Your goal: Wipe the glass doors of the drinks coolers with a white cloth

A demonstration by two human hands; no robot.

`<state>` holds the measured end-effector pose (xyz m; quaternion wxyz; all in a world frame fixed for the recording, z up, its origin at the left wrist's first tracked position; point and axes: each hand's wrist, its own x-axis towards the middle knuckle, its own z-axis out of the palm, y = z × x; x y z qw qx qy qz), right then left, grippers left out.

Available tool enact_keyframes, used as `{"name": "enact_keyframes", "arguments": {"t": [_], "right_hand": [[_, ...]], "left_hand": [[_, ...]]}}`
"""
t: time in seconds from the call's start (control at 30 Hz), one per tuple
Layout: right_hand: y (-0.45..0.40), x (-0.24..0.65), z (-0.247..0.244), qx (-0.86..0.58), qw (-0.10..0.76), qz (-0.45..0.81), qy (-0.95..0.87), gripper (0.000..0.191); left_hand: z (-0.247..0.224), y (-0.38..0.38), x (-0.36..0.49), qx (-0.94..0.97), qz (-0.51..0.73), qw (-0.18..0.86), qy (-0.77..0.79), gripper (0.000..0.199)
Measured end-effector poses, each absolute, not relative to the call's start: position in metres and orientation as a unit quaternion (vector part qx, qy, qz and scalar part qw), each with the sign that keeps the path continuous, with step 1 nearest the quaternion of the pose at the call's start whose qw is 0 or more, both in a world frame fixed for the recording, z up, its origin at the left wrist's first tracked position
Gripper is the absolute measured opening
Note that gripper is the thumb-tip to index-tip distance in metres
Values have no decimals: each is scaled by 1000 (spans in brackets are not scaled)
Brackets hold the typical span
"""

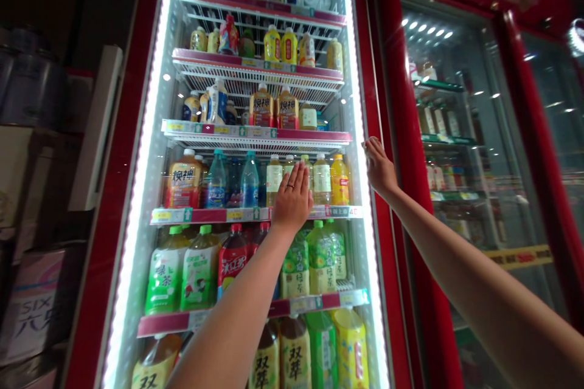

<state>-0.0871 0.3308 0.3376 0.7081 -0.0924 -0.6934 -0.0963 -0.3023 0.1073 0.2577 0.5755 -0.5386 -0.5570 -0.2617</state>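
Observation:
A tall glass-door drinks fridge [385, 237] with a red frame and bright light strips stands before me. My left hand [293, 197] is open and flat, fingers stretched upward and a ring on one of them. It is at the glass, in front of pale-label bottles [322, 177] on a middle shelf. Bent fingers bring my right hand [381, 165] round the door's right edge [368, 115], beside the light strip; its fingertips are partly hidden. My left forearm covers part of the red-capped bottles [233, 255].
Shelves hold green tea bottles [165, 273], brown-orange bottles [184, 179] and yellow bottles [272, 44]. A second red fridge [417, 152] stands at the right. Boxes [31, 310] and metal cans [30, 82] are stacked at the left, beside a long white panel [97, 127].

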Motion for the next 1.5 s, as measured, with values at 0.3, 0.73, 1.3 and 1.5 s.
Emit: {"name": "enact_keyframes", "arguments": {"t": [0.3, 0.73, 1.3, 1.5], "right_hand": [[328, -56, 323, -86, 642, -135, -750, 57], [327, -37, 303, -108, 614, -120, -773, 63], [332, -35, 307, -98, 631, -132, -758, 66], [330, -55, 346, -109, 654, -112, -740, 61]], "left_hand": [[258, 105, -307, -556, -264, 576, -538, 77], [280, 163, -224, -641, -165, 550, -510, 65], [272, 169, -225, -628, -157, 560, -517, 66], [271, 168, -226, -634, -163, 560, -508, 64]]}}
